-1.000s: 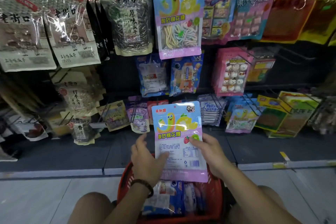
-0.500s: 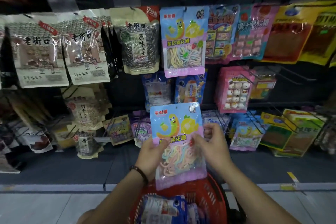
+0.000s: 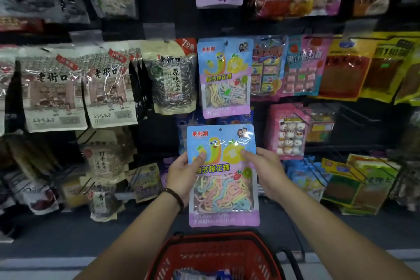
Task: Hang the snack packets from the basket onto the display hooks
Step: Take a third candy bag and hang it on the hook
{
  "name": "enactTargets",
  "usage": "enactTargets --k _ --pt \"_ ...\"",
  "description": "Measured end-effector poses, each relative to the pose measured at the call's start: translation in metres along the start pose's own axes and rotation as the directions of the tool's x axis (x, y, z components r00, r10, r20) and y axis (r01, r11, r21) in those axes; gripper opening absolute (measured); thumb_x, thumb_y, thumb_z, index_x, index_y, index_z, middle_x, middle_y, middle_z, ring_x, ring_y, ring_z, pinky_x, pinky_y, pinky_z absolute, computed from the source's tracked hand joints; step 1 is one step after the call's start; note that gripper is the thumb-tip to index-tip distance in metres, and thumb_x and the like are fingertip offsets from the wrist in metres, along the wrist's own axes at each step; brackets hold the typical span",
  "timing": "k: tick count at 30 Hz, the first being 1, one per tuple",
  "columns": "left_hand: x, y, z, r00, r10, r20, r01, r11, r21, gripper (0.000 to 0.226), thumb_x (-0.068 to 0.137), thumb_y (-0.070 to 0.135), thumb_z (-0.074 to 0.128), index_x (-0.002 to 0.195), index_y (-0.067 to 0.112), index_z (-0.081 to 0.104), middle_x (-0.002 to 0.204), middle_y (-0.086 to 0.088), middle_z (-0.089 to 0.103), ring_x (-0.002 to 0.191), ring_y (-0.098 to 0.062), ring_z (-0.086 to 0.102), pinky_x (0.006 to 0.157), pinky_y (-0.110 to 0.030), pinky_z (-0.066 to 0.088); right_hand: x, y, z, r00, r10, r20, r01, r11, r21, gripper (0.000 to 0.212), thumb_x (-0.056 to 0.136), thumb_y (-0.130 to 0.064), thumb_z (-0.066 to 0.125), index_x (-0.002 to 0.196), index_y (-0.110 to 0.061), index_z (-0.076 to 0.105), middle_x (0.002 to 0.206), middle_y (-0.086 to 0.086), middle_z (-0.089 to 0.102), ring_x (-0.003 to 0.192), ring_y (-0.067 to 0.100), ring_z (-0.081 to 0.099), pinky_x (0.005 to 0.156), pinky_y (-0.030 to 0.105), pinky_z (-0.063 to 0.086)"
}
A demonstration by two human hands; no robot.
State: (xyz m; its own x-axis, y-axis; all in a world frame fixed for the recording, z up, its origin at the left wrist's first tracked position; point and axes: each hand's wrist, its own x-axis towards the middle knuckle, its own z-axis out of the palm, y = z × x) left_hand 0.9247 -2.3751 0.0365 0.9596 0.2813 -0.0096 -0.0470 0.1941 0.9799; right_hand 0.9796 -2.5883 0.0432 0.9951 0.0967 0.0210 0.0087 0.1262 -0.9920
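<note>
Raised higher: packet point(image 3: 223, 179) upright, long axis vertical, header end up.

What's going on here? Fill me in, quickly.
A person holds a candy packet upright with both hands, left hand gripping its left edge, right hand its right. It sits just below a matching packet hanging on the display and is not yet hooked. The red basket below holds more packets.
</note>
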Motion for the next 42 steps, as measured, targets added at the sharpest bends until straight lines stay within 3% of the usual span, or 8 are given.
enactTargets --k 9,12,14,17,28,31,35,42 --pt "0.047 0.091 0.031 0.983 0.182 0.019 -0.182 0.983 -0.005 0.022 0.099 0.019 0.071 0.120 0.014 0.070 0.115 -0.008 0.080 0.105 -0.032 0.077 0.096 -0.056 0.060 0.042 -0.102 0.014 0.974 -0.225 0.002 0.224 0.969 -0.107 0.014 0.102 -0.020 0.071 0.114 -0.018 0.078 0.109 -0.001 0.082 0.098 0.022 0.078 0.089 0.047 0.064" --pt "0.069 0.123 0.042 0.968 0.252 -0.002 -0.252 0.968 0.015 0.020 0.101 0.030 0.068 0.117 0.021 0.074 0.115 -0.001 0.080 0.107 -0.025 0.077 0.098 -0.050 0.059 0.065 -0.136 0.022 0.960 -0.277 -0.023 0.270 0.949 -0.160 0.014 0.101 -0.024 0.071 0.100 -0.011 0.077 0.095 0.005 0.079 0.074 0.022 0.070 0.078 0.051 0.061" --pt "0.085 0.139 0.050 0.952 0.305 -0.016 -0.304 0.951 0.062 0.016 0.101 0.033 0.068 0.112 0.025 0.076 0.113 0.004 0.080 0.107 -0.021 0.076 0.101 -0.050 0.058 0.082 -0.154 0.027 0.955 -0.293 -0.055 0.279 0.943 -0.179 0.036 0.100 -0.034 0.071 0.090 0.001 0.070 0.083 0.011 0.066 0.072 0.026 0.060 0.068 0.047 0.052" --pt "0.108 0.159 0.065 0.940 0.341 -0.023 -0.337 0.936 0.100 0.012 0.100 0.035 0.069 0.106 0.028 0.077 0.109 0.006 0.081 0.104 -0.020 0.076 0.100 -0.051 0.058 0.107 -0.173 0.029 0.948 -0.297 -0.113 0.275 0.945 -0.178 0.049 0.093 -0.052 0.068 0.070 -0.011 0.056 0.073 0.011 0.056 0.069 0.025 0.054 0.066 0.042 0.043" --pt "0.160 0.175 0.085 0.937 0.330 -0.111 -0.315 0.940 0.133 0.010 0.094 0.041 0.072 0.090 0.035 0.079 0.096 0.008 0.081 0.099 -0.024 0.077 0.096 -0.055 0.059 0.161 -0.197 0.028 0.936 -0.311 -0.162 0.265 0.930 -0.254 0.054 0.096 -0.052 0.069 0.069 -0.007 0.053 0.070 0.010 0.054 0.065 0.024 0.053 0.068 0.038 0.039" --pt "0.165 0.176 0.090 0.943 0.311 -0.122 -0.297 0.947 0.121 0.010 0.097 0.037 0.071 0.094 0.031 0.079 0.097 0.008 0.081 0.099 -0.022 0.076 0.097 -0.052 0.059 0.167 -0.200 0.027 0.930 -0.316 -0.186 0.263 0.929 -0.262 0.054 0.101 -0.041 0.067 0.064 -0.016 0.037 0.062 0.003 0.037 0.058 0.020 0.036 0.061 0.035 0.026" --pt "0.167 0.174 0.090 0.957 0.254 -0.137 -0.246 0.966 0.077 0.011 0.099 0.035 0.070 0.099 0.027 0.078 0.104 0.005 0.080 0.104 -0.022 0.074 0.099 -0.050 0.058 0.172 -0.197 0.030 0.928 -0.333 -0.169 0.287 0.925 -0.250 0.047 0.101 -0.040 0.069 0.072 -0.014 0.041 0.074 0.011 0.040 0.070 0.024 0.040 0.067 0.036 0.028" --pt "0.180 0.174 0.091 0.964 0.205 -0.169 -0.181 0.973 0.145 0.017 0.095 0.042 0.073 0.085 0.029 0.080 0.093 0.003 0.081 0.100 -0.030 0.075 0.094 -0.055 0.061 0.185 -0.195 0.035 0.925 -0.277 -0.260 0.188 0.929 -0.319 0.050 0.098 -0.043 0.069 0.066 -0.018 0.039 0.063 0.004 0.039 0.062 0.021 0.042 0.060 0.035 0.025"
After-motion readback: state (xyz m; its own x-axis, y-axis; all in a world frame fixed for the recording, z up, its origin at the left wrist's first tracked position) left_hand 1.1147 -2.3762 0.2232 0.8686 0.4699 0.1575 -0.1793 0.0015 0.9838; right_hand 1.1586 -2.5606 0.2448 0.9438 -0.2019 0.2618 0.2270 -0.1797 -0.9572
